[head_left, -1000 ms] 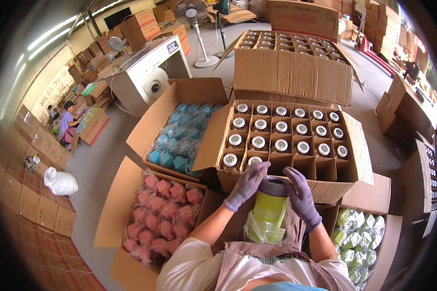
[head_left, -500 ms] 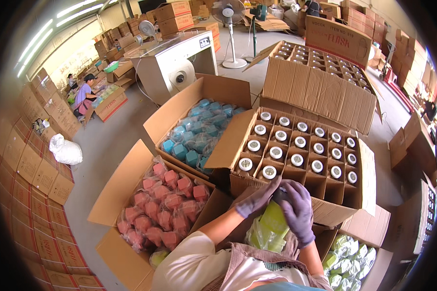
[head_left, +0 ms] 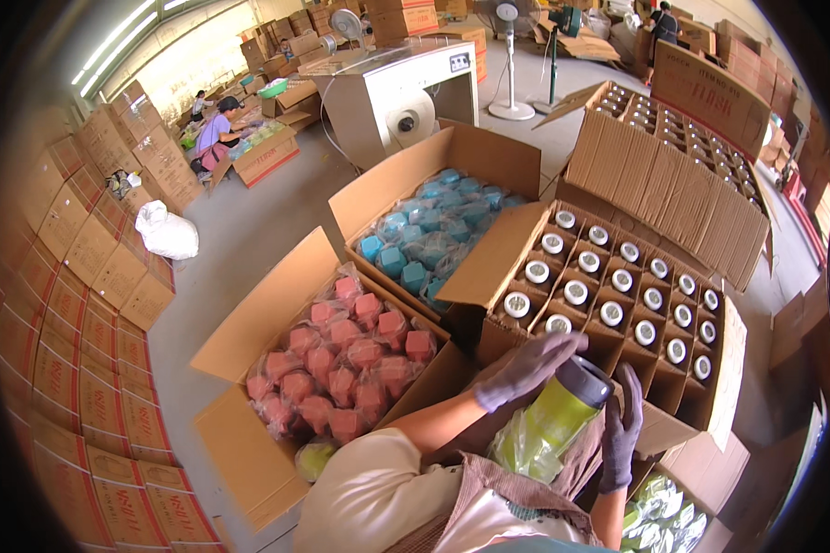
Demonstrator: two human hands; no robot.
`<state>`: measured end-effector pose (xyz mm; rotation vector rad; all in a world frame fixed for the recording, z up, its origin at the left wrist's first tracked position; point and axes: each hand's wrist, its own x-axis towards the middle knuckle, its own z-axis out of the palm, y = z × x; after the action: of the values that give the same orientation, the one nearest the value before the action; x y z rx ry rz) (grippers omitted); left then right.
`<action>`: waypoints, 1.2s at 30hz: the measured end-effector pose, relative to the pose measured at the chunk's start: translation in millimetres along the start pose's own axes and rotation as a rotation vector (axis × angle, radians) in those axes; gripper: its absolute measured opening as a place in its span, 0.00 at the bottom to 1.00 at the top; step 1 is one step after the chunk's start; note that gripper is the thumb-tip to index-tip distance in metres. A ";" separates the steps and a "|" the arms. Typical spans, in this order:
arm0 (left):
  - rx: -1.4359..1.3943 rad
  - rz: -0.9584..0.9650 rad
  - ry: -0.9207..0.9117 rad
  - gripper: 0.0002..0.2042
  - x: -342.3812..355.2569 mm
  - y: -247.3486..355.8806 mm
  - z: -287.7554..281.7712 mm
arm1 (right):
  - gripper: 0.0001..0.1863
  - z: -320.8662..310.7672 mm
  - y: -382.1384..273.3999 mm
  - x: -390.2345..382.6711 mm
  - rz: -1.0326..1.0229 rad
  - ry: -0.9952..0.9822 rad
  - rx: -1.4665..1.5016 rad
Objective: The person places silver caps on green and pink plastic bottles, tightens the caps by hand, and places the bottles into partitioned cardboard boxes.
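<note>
A green flask (head_left: pixel 555 417) with a dark top stands tilted in front of my apron, a clear plastic bag (head_left: pixel 526 456) bunched around its lower part. My left hand (head_left: pixel 528 370), in a grey-purple glove, is open, its fingers stretched out flat beside the dark top. On the other side, my gloved right hand (head_left: pixel 622 431) is open too, fingers up and spread a little away from the flask. Just beyond the hands is a divided carton (head_left: pixel 576 346) with several white-rimmed round tops (head_left: pixel 611 314) in its compartments; some near compartments hold nothing visible.
To the left are open cartons of bagged pink (head_left: pixel 343 387) and blue pieces (head_left: pixel 415 276). Bagged green items (head_left: pixel 659 516) lie in a carton at lower right. A white machine (head_left: pixel 397 97), a standing fan (head_left: pixel 510 64) and a seated person (head_left: pixel 217 138) are farther off.
My hands have come off the flask's top and spread apart, and the dark top now shows. The flask leans more to the right. The whole view has shifted.
</note>
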<state>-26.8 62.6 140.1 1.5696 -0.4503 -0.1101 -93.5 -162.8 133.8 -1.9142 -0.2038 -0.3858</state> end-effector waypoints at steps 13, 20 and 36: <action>0.163 0.154 -0.188 0.32 5.4 -12.9 7.2 | 0.28 2.0 -6.6 18.5 -0.216 -0.177 -0.106; 0.090 0.124 -0.354 0.55 17.4 -27.4 3.6 | 0.29 12.7 33.7 24.6 0.216 -0.110 0.596; -0.839 -0.209 0.302 0.29 -10.9 -56.7 -92.5 | 0.18 78.4 64.6 166.4 -0.206 -0.423 -0.565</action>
<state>7.1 152.3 88.1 0.7783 0.0202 -0.1899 95.5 -120.7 111.6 -2.5326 -0.6281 -0.1752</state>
